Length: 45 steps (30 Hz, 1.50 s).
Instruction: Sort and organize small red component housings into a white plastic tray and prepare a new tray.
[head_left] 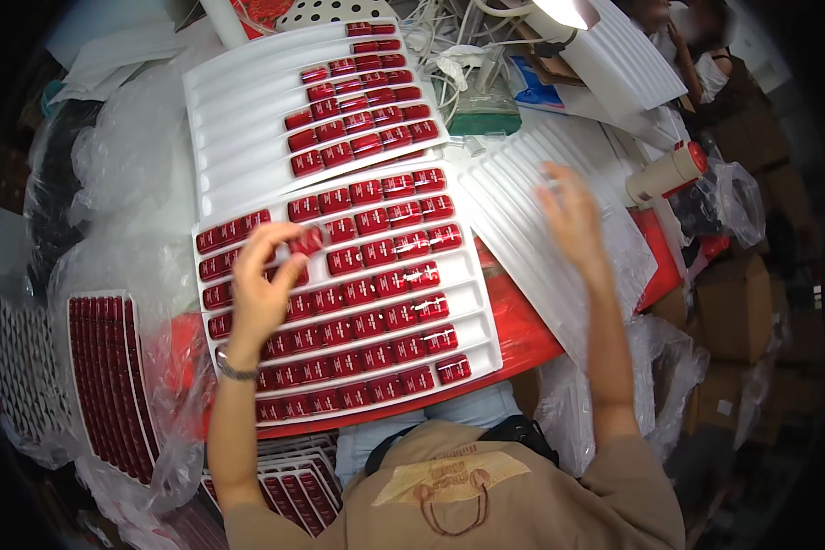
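My left hand (268, 280) is closed, pinching a small red bottle (308, 240) between thumb and fingertips above a white ribbed tray (479, 323). Rows of matching red bottles (373, 221) with pale print lie on their sides in that tray. Some of its slots show bare white near the held bottle and along the right side. Off to the right, my right hand (573, 218) is raised over a bare white ribbed tray (513, 197). Its fingers look stretched and apart, though motion blurs them, and I make out nothing held in them.
A second white tray (238, 119), partly filled with red bottles, lies beyond the first. Plastic-wrapped trays of red bottles (105, 385) stand at left, with more stacked trays (298, 490) below the table. Cables, a lamp (559, 13) and a cream flask (666, 174) are at the far right.
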### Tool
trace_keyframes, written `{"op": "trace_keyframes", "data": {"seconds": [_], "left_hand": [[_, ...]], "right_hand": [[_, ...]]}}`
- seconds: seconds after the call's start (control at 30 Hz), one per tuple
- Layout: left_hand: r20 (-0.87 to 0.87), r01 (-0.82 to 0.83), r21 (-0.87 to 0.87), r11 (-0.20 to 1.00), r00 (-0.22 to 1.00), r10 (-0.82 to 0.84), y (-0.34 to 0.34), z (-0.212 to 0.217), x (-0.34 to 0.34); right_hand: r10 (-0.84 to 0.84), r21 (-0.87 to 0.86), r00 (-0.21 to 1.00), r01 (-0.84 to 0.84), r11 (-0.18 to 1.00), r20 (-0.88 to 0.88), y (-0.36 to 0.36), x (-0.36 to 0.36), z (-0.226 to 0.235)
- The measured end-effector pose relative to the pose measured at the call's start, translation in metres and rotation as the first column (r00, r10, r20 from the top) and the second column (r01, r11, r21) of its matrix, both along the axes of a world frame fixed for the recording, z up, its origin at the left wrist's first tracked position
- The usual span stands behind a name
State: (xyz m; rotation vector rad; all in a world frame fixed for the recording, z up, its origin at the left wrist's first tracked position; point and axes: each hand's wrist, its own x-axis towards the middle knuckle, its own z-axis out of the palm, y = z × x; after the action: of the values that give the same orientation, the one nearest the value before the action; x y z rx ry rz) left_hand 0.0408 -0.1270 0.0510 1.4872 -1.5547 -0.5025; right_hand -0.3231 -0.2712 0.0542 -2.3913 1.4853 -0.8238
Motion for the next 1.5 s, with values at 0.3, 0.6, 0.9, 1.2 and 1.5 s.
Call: {"op": "trace_keyframes", "data": {"seconds": [0.3, 0.6, 0.9, 1.2, 1.5], "left_hand": [[0.506, -0.018, -0.052, 0.999, 0.862, 0.042, -0.019, -0.025, 0.018], [0.479, 0.048, -0.019, 0.999, 0.877, -0.033, 0.02, -0.01, 0.0], [-0.002, 0.161, 0.044, 0.986, 0.987, -0.161, 0.032, 0.007, -0.051], [0.447, 0.032, 0.019, 0.999, 0.894, -0.037, 0.003, -0.021, -0.001], [0.612, -0.027, -0.043, 0.999, 0.789, 0.048, 0.012, -0.015, 0.011]], "right_hand": [[-0.194, -0.053, 0.936, 0.187, 0.981, -0.293, -0.028, -0.137, -0.047], [0.142, 0.292, 0.749, -0.415, 0.862, 0.647, 0.067, 0.097, 0.011], [0.412, 0.139, 0.884, -0.447, 0.883, 0.222, 0.091, 0.107, 0.018], [-0.419, -0.047, 0.726, 0.472, 0.88, -0.545, 0.049, -0.153, -0.052], [-0.191, -0.065, 0.968, 0.182, 0.981, -0.163, 0.019, -0.188, -0.067]]}}
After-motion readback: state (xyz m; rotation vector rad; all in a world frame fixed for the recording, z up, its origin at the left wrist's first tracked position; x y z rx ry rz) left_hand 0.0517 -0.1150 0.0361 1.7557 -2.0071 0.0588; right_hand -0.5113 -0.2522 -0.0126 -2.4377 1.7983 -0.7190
